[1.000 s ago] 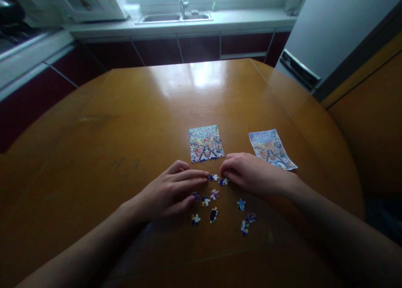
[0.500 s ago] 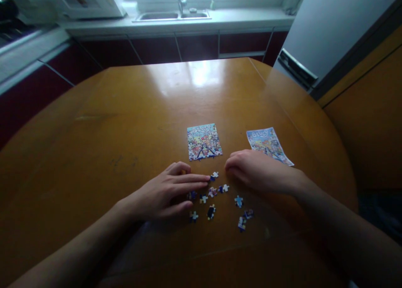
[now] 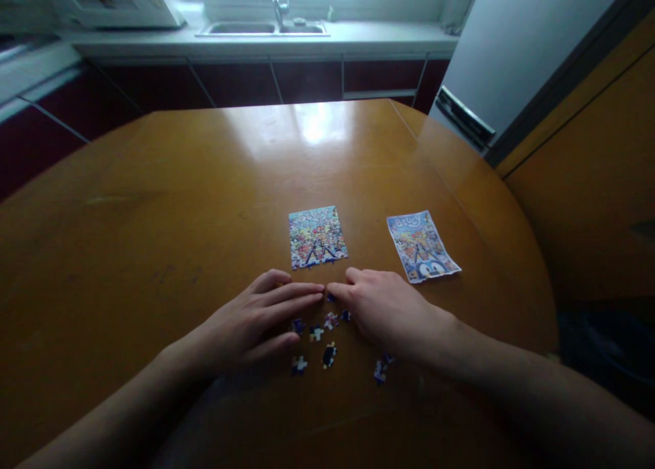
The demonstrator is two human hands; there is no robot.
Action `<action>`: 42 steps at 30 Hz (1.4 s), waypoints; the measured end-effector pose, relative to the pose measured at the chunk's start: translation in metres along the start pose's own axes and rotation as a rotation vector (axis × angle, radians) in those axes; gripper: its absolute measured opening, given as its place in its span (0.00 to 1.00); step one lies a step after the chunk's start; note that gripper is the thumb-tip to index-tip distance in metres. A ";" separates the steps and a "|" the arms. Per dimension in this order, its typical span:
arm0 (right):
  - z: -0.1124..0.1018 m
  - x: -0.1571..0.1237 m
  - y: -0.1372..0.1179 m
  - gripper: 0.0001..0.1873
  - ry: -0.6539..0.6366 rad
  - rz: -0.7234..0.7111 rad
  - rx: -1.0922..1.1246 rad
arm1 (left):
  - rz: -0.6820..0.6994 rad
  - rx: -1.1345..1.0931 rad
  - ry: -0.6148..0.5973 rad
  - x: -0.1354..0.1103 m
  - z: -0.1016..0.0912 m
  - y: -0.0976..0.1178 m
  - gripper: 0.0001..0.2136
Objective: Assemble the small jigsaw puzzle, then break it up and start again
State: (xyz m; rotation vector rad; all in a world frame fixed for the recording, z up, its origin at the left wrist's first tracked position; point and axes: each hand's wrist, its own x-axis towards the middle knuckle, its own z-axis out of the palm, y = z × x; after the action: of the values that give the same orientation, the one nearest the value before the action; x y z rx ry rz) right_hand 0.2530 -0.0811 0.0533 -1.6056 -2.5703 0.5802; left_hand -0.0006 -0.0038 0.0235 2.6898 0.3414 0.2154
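Observation:
My left hand (image 3: 256,321) lies low over the table, fingers stretched out, with its fingertips beside a small jigsaw puzzle piece (image 3: 331,297). My right hand (image 3: 391,308) reaches that same piece from the other side; its fingers are bent together on it and partly hide it. Several loose pieces lie between and below my hands, among them a pink-and-white piece (image 3: 331,320), a dark piece (image 3: 329,355) and a pale piece (image 3: 299,365). Just beyond is a partly assembled puzzle (image 3: 318,237), its near edge showing knobs.
A printed picture sheet (image 3: 424,246) lies to the right of the assembled part, its near corner curled. Everything rests on a wooden table (image 3: 179,175). Past its far edge are a counter with a sink (image 3: 240,29) and, at the right, a grey fridge (image 3: 522,46).
My right hand has moved left and nearer, off the picture sheet and onto the puzzle piece by my left fingertips. The view has shifted slightly to the right.

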 end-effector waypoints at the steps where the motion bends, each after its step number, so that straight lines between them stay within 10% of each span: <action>1: 0.000 0.000 0.002 0.11 0.002 -0.007 0.006 | -0.004 -0.013 0.009 0.000 0.000 0.000 0.26; 22: -0.003 0.013 0.021 0.13 0.074 0.310 0.128 | -0.322 -0.146 0.413 -0.003 0.011 -0.002 0.10; 42: -0.004 0.009 0.014 0.15 -0.021 0.053 0.342 | -0.151 -0.247 0.156 -0.001 0.002 -0.004 0.07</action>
State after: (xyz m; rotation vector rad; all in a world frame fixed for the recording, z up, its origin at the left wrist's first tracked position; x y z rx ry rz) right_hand 0.2617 -0.0668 0.0507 -1.5571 -2.2871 0.9824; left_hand -0.0016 -0.0015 0.0202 2.3978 0.5263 0.3966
